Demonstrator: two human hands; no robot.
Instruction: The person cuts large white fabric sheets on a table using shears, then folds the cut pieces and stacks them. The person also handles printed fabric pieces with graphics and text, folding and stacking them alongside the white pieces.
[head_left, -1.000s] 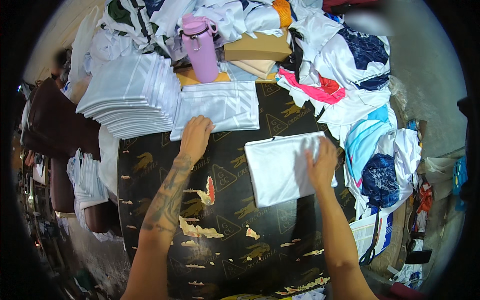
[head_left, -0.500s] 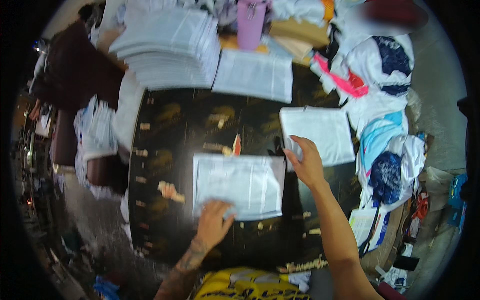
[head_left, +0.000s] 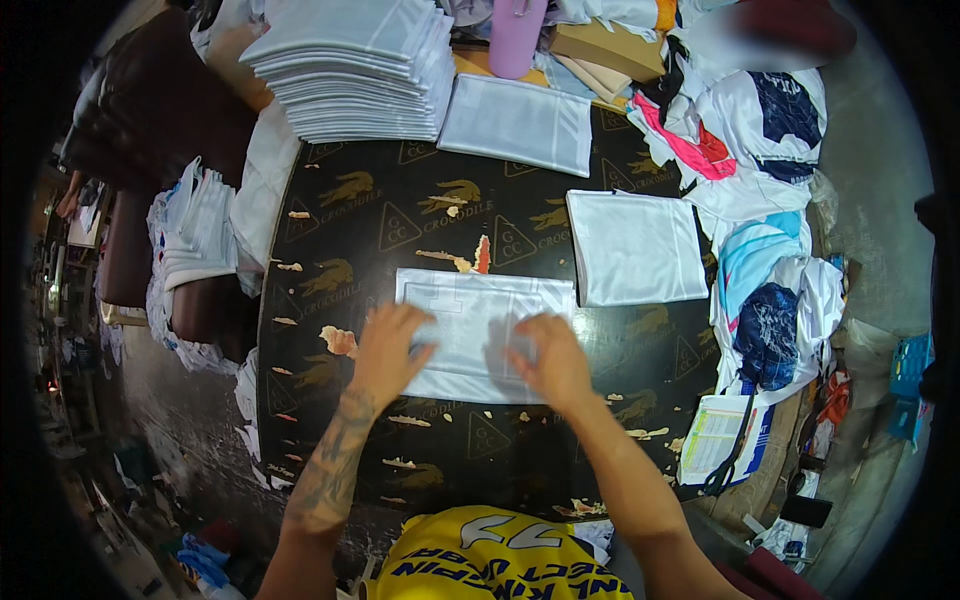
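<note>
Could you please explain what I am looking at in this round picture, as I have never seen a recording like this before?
There is no machine here: a person wears a wide fisheye camera on the head, looking down at their own two bare hands, so straight edges bend toward the rim. The left hand and the right hand press flat on a clear packet with a folded white garment inside, lying on a worn black table. Neither hand grips anything; the fingers are spread on top. A second packet lies to the right, a third at the far edge beside a tall stack of packets. A pink bottle stands behind, and loose coloured garments are heaped on the right.
</note>
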